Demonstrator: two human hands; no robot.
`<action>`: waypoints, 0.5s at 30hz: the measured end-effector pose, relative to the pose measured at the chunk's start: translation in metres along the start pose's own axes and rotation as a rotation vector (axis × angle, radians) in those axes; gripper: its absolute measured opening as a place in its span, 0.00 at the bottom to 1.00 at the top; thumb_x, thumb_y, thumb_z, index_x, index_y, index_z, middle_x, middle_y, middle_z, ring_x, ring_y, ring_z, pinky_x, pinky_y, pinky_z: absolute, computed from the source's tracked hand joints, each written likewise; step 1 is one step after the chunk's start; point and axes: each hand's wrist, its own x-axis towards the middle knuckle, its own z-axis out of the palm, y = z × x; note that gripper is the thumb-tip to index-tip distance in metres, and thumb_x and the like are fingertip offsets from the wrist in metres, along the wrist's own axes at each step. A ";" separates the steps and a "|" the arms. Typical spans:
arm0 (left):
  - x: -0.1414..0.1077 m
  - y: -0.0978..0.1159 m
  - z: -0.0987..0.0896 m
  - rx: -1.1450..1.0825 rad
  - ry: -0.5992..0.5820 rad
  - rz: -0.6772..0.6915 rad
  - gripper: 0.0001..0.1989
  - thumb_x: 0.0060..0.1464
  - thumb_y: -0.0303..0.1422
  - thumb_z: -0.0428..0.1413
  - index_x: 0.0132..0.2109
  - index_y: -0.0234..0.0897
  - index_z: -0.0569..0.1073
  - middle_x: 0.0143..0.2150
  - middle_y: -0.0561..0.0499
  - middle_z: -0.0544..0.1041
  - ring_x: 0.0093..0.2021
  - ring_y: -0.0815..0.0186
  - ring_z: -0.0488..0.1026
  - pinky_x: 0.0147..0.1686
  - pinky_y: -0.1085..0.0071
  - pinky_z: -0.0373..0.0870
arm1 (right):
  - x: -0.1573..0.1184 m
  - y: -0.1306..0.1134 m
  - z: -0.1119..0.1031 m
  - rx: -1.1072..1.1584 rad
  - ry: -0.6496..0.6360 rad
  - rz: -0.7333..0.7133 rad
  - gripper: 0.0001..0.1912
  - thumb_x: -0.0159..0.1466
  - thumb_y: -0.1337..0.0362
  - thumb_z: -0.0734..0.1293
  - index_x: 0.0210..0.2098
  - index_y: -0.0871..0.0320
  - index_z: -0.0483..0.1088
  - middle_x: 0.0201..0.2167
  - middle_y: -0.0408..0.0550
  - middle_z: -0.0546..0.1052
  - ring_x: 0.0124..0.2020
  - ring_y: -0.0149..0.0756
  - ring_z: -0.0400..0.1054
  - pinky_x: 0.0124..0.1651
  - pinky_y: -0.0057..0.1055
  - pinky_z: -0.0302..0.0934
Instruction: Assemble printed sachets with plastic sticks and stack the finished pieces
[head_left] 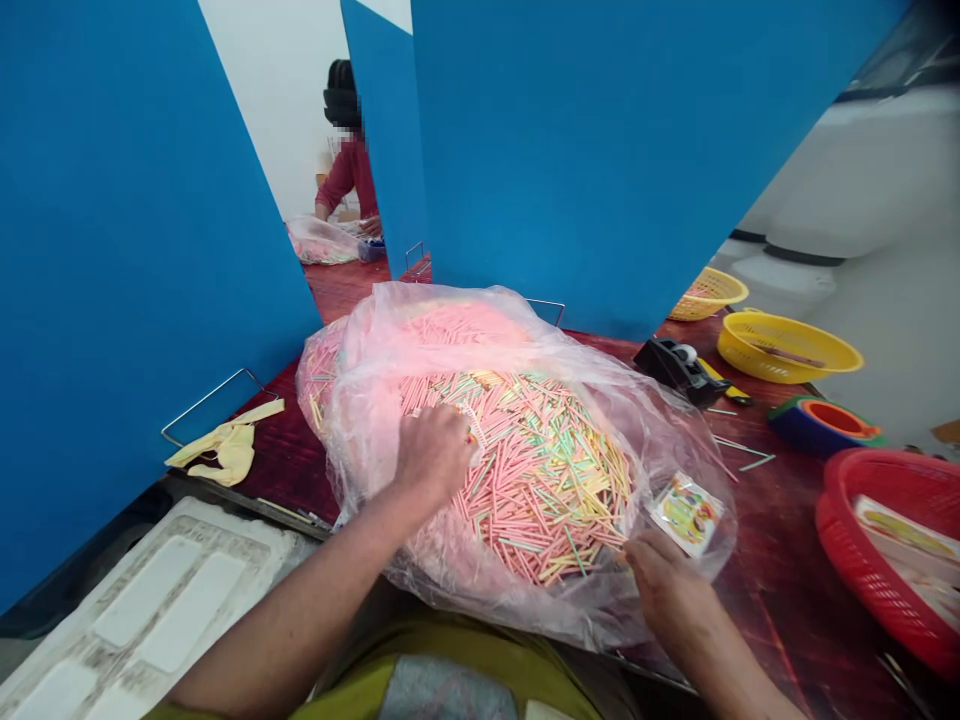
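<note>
Head view: short pastel sticks (540, 480) heap inside a clear plastic bag (390, 530) on a dark red table (772, 560). The left hand (431, 450) presses into them, its grip hidden; the right hand (667, 585) curls at the bag's edge, whether holding unclear. A red basket (877, 560), cut off by the frame, holds papers.

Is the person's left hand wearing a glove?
No, the left hand is bare where it touches the thin pastel sticks in the clear plastic bag.
</note>
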 end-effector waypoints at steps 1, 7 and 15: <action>0.008 -0.011 -0.003 0.102 0.037 -0.018 0.11 0.52 0.37 0.54 0.40 0.37 0.72 0.43 0.43 0.71 0.46 0.54 0.64 0.44 0.59 0.56 | -0.001 0.006 0.000 0.013 -0.039 0.011 0.12 0.61 0.69 0.57 0.25 0.56 0.68 0.25 0.48 0.71 0.26 0.35 0.67 0.26 0.30 0.66; 0.036 -0.048 0.008 0.164 0.138 0.083 0.08 0.53 0.37 0.54 0.34 0.38 0.73 0.37 0.49 0.75 0.42 0.60 0.68 0.46 0.58 0.52 | 0.031 -0.017 -0.029 0.280 0.108 0.204 0.08 0.60 0.61 0.63 0.31 0.56 0.72 0.31 0.49 0.74 0.33 0.36 0.69 0.33 0.32 0.66; 0.041 -0.058 -0.009 -0.136 0.337 0.298 0.15 0.57 0.31 0.46 0.45 0.35 0.75 0.43 0.46 0.75 0.43 0.63 0.70 0.44 0.67 0.63 | 0.044 -0.040 -0.015 1.011 0.076 0.568 0.10 0.57 0.58 0.67 0.31 0.60 0.72 0.20 0.41 0.66 0.16 0.24 0.59 0.15 0.23 0.54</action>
